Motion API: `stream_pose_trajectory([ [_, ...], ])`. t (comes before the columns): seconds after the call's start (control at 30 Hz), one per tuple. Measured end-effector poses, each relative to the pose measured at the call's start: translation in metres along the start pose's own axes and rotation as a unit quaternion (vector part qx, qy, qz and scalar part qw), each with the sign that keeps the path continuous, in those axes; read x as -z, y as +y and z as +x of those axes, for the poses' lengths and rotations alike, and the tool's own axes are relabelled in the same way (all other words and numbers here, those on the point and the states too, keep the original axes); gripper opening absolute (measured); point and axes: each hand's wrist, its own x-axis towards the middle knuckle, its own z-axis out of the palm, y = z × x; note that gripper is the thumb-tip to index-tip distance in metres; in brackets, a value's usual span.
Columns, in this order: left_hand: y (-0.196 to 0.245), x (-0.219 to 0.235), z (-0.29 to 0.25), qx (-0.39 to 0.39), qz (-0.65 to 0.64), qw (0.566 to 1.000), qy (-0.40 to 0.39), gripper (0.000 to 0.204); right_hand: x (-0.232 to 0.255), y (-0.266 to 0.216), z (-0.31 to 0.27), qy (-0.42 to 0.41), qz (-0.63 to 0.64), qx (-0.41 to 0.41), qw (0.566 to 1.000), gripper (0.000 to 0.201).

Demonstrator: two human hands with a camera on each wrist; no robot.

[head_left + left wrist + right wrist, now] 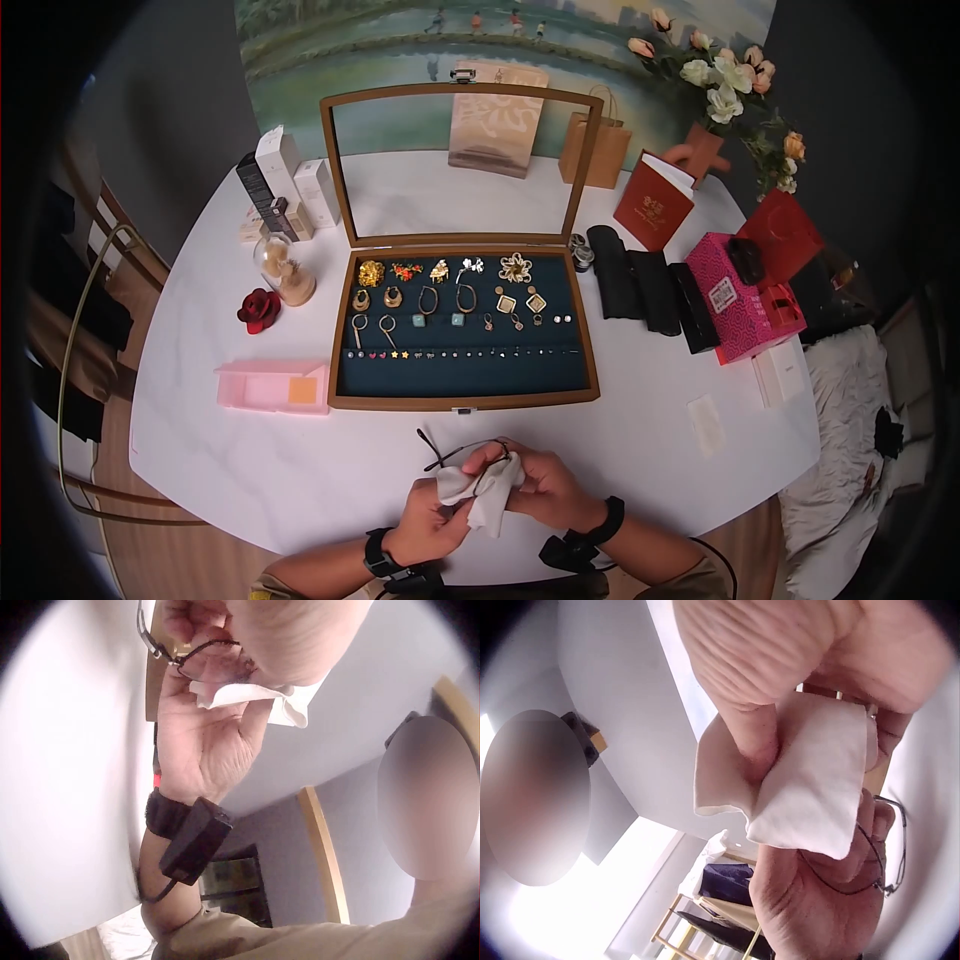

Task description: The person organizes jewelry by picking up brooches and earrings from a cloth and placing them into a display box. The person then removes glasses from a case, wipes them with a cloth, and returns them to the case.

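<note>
A pair of glasses with thin dark rims (872,859) is between the two hands, one temple (430,450) sticking out toward the case. My left hand (430,522) grips the glasses, its fingers behind the lens in the right wrist view. A white wiping cloth (490,488) is folded over part of the glasses. Pressing into the cloth (810,765), the thumb of my right hand (552,492) pinches it against the fingers. The other lens is hidden under cloth and fingers. Both hands are above the table's front edge.
An open wooden jewelry case (460,402) with rows of earrings lies ahead. Left of it are a pink box (270,388), a red rose (259,311) and a glass dome (285,268). Black pouches (640,285), a magenta box (735,300) and a white packet (705,425) are right.
</note>
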Motion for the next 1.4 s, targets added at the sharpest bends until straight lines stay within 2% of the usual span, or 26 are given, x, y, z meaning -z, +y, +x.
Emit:
stream_pose_trajectory([
  [0.07,0.003,0.003,0.000,0.003,0.007,1.000,-0.006,0.014,0.003,0.002,-0.001,0.002,0.046,-0.012,0.999,0.042],
  [0.2,0.008,0.005,-0.001,0.022,-0.003,1.000,-0.008,0.010,0.004,-0.001,-0.001,0.013,0.047,-0.024,0.999,0.040],
  [0.27,0.014,0.005,0.000,0.033,-0.006,0.999,-0.003,0.008,0.004,0.005,-0.003,0.037,0.111,-0.025,0.993,0.035],
  [0.37,0.013,0.012,0.001,0.042,0.007,0.999,-0.006,0.008,0.013,0.010,-0.002,0.042,0.042,0.009,0.998,0.034],
  [0.43,0.012,0.015,0.001,0.038,0.024,0.999,-0.012,0.010,0.013,0.004,0.000,0.045,0.065,-0.005,0.997,0.032],
  [0.5,0.014,0.016,0.002,0.074,0.016,0.997,-0.016,0.015,0.012,0.003,0.001,0.047,0.087,-0.020,0.995,0.030],
  [0.7,0.016,0.010,0.006,0.045,0.013,0.999,0.004,0.010,0.006,0.013,0.003,0.006,0.105,0.005,0.994,0.029],
  [0.8,0.017,0.008,0.008,0.038,0.000,0.999,0.003,0.009,0.007,0.013,0.002,0.005,0.072,-0.008,0.997,0.028],
  [0.83,0.015,0.011,0.007,0.038,0.000,0.999,0.003,0.009,0.009,0.017,0.002,0.010,0.064,0.006,0.998,0.028],
  [0.9,0.007,0.016,0.002,0.085,0.031,0.995,-0.043,0.010,0.009,0.018,0.001,0.015,0.056,0.020,0.998,0.027],
  [1.03,0.003,0.011,0.002,0.066,0.015,0.996,-0.052,0.006,0.005,0.009,-0.001,0.061,0.085,-0.004,0.994,0.024],
  [1.13,0.010,0.006,0.005,0.098,-0.018,0.993,-0.056,0.005,0.008,0.008,-0.003,0.087,0.113,-0.021,0.990,0.023],
  [1.2,0.014,0.005,0.010,0.044,0.031,0.997,-0.051,0.005,0.008,0.008,-0.003,0.090,0.135,-0.022,0.987,0.023],
  [1.27,0.016,0.005,0.012,0.030,0.042,0.997,-0.051,0.005,0.005,0.007,-0.002,0.092,0.223,-0.021,0.970,0.024],
  [1.4,0.021,0.009,0.015,-0.018,0.108,0.992,-0.063,0.004,0.004,0.007,-0.001,0.084,0.255,-0.020,0.963,0.024],
])
